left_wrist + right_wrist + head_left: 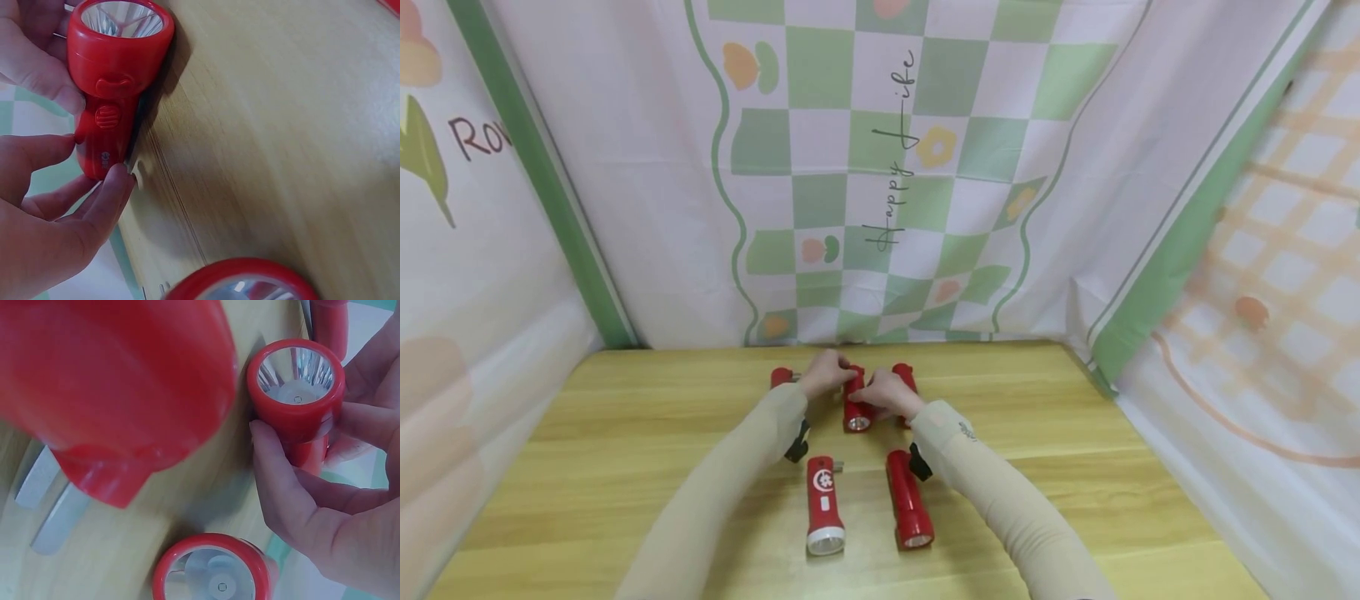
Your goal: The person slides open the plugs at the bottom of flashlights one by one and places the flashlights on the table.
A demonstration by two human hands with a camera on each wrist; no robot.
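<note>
Held red flashlight (854,408): middle of the back row, lens toward the person, tail toward the far edge; can't tell if it fully rests on the wood. Near to far: wooden table (1090,475) runs past the bottom of the head view. Front pair next, well apart: white-rimmed flashlight (823,504) at left, prongs out to its right side; all-red flashlight (907,500) at right, just beside the right wrist strap (920,462). Wood strip between front pair and back row. Broad wood on both sides, out to slanting left and right edges. Right hand (887,392) grasps the held one round its head, thumb one side, fingers other. Left hand (824,372) pinches its tail, thumb and fingers. Back-left flashlight (781,377) and back-right flashlight (904,375) partly hidden by hands, tight room. Far edge just behind tails, checked cloth (820,67) right at it.
</note>
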